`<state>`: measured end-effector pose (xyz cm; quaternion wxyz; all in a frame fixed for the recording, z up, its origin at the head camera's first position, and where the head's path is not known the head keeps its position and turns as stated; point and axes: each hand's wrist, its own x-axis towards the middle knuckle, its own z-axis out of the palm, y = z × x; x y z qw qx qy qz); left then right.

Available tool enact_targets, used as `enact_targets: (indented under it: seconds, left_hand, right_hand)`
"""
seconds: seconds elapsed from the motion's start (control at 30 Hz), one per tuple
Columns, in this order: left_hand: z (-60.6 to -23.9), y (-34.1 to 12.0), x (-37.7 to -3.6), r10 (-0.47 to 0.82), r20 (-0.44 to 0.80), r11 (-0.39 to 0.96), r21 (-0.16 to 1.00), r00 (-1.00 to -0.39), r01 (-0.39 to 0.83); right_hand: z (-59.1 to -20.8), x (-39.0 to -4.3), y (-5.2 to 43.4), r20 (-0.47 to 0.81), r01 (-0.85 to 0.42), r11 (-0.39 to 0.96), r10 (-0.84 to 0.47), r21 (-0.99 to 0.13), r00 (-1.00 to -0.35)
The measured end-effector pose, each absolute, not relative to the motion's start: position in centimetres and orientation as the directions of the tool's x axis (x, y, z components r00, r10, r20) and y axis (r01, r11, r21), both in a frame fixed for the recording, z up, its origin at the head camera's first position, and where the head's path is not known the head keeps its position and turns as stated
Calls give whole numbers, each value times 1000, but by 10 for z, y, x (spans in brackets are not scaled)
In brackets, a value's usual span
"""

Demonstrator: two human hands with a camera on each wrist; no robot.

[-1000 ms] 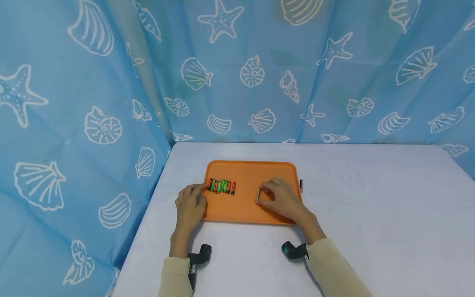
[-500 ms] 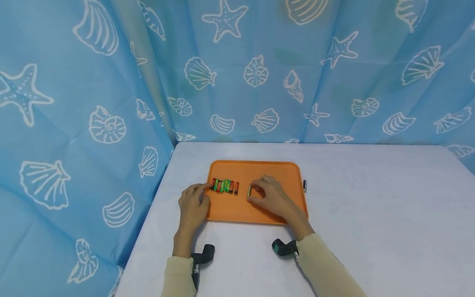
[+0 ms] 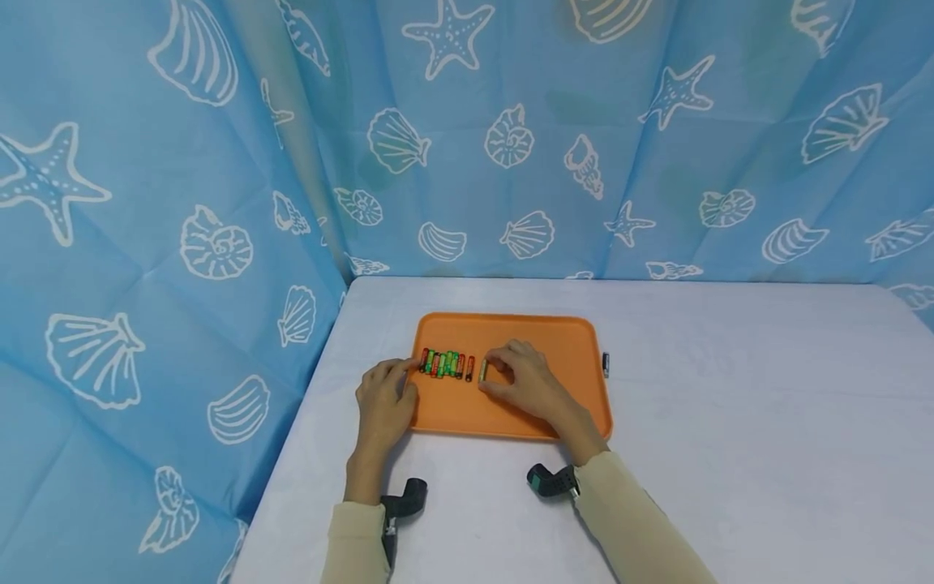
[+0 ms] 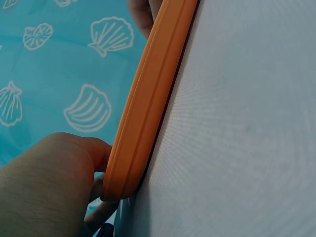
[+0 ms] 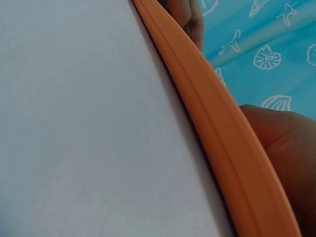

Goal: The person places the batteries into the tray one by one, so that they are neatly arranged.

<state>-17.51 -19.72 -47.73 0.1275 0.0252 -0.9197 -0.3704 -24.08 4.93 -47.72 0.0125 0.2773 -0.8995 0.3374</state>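
An orange tray (image 3: 562,349) lies on the white table, and several small red and green batteries (image 3: 447,364) stand side by side in a row at its left part. My left hand (image 3: 384,397) rests on the tray's left rim, its fingertips touching the row's left end. My right hand (image 3: 521,377) pinches one battery (image 3: 482,370) just right of the row's last battery. In the left wrist view only the tray's rim (image 4: 148,98) and my left hand (image 4: 49,187) show. In the right wrist view the rim (image 5: 217,128) hides most of my right hand (image 5: 286,148).
One loose dark battery (image 3: 606,364) lies on the table just off the tray's right edge. Blue curtains (image 3: 146,203) with shell and starfish prints close off the back and left. The table (image 3: 730,405) stretches wide to the right.
My right hand has slid left across the tray with the battery, from mid-tray to right beside the row's end. The left hand has stayed at the row's left end.
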Motion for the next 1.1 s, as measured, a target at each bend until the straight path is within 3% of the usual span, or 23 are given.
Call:
enact_targets:
  seconds: [0.77,1.1]
  left_hand:
    - [-474,-187,-172,-130,218,714,698,-967,61]
    - [-475,-196,-173,-133,208,723,690,-969,49]
  right_hand:
    - [-463,-234,73,177,-500,634,-503,-590,-846]
    - [-452,-229,108,219,-464,641,-427,-611,-877]
